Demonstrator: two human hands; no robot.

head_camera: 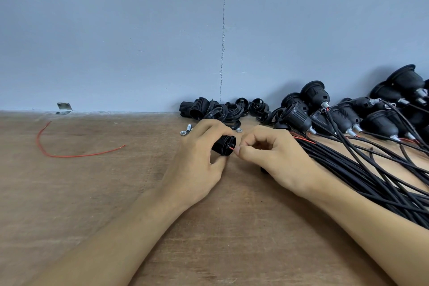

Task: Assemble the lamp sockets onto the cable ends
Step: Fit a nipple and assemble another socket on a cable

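Black socket [224, 145] lies level, end pointing right, gripped by left hand [199, 162]; right hand [274, 155] pinches red wire [232, 147].

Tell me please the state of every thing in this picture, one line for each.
Left hand, grips the socket.
Right hand, pinches the red wire.
Socket, on its side, red wire entering its end.
Cables, bundled on the table.
Wired sockets, piled, cables attached.
Parts, loose heap, unassembled.
Loose wire, lies curved, untouched.
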